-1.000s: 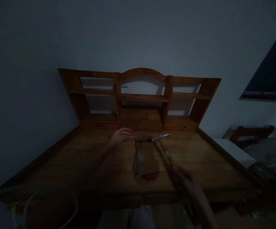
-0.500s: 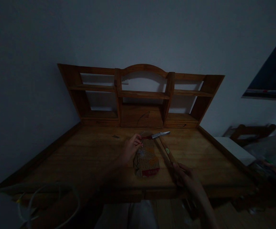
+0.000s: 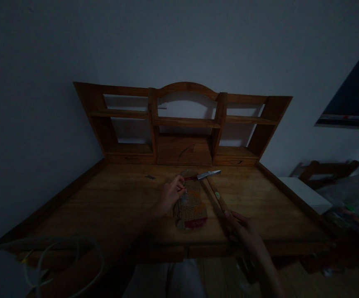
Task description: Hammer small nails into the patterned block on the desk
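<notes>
My right hand (image 3: 240,227) is wrapped around the lower part of a hammer's wooden handle; a pale green sticker marks the handle. The hammer's silver head (image 3: 209,174) is over the far end of a worn brown and orange patterned piece (image 3: 193,203) with a red near edge, lying on the desk. At that piece's left side, my left hand (image 3: 172,191) has its fingers pinched together. A tiny bright spot shows at the fingertips, too small to name. A thin dark red strip (image 3: 190,178) runs between these fingers and the hammer head.
The wooden desk (image 3: 111,203) carries a shelf unit (image 3: 185,122) along its back, against the wall. A small dark piece (image 3: 150,177) lies left of my hands. White cable loops (image 3: 97,252) hang at the lower left. A chair back (image 3: 331,169) stands at the right.
Both hands and the hammer stay nearly where they were. The left fingers have shifted very slightly, and the view has moved a little.
</notes>
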### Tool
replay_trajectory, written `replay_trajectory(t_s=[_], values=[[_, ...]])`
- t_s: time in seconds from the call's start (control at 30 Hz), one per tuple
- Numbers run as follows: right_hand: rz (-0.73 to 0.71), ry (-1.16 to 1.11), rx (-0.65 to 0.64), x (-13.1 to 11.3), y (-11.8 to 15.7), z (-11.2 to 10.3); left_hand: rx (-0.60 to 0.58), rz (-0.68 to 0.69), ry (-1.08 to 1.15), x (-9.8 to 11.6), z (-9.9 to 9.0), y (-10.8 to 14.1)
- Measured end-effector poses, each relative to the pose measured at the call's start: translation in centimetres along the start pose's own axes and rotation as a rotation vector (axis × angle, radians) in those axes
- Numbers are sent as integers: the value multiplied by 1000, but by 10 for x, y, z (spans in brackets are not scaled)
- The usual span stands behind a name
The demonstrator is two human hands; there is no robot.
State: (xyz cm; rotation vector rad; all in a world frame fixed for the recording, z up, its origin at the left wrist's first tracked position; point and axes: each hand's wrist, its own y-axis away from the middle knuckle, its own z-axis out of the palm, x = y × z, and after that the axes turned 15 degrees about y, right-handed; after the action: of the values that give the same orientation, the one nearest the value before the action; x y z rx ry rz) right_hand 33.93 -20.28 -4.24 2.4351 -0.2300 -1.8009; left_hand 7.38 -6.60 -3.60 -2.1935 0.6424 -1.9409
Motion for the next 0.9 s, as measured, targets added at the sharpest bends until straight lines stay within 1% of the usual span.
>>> replay_trajectory(t_s=[0.17, 0.23, 0.3, 0.4, 0.47, 0.53, 0.6, 0.67, 0.73, 0.8, 0.9], values=[[5, 4, 27, 5, -3, 1, 5, 11, -25, -4, 1, 0], [-13, 16, 58, 4, -2, 4, 25, 7, -17, -7, 1, 0], [-40, 76, 110, 1, 1, 8, 42, 13, -2, -11, 1, 1], [-96, 270, 245, -4, 10, 13, 55, 28, 23, -16, 1, 1], [-203, 424, 349, -5, 17, 13, 54, 35, 33, -18, 1, 1], [-294, 626, 453, -4, 24, 9, 52, 36, 31, -19, 0, 2], [-300, 884, 523, -2, 30, 2, 43, 36, 31, -18, 0, 2], [-299, 1126, 545, -1, 35, -6, 26, 33, 40, -17, 0, 2], [-352, 1284, 529, -3, 39, -11, 27, 35, 45, -16, -1, 2], [-405, 1354, 509, -10, 42, -11, 36, 41, 40, -16, -1, 2], [-426, 1367, 510, -22, 47, -2, 23, 51, 27, -18, -2, 3]])
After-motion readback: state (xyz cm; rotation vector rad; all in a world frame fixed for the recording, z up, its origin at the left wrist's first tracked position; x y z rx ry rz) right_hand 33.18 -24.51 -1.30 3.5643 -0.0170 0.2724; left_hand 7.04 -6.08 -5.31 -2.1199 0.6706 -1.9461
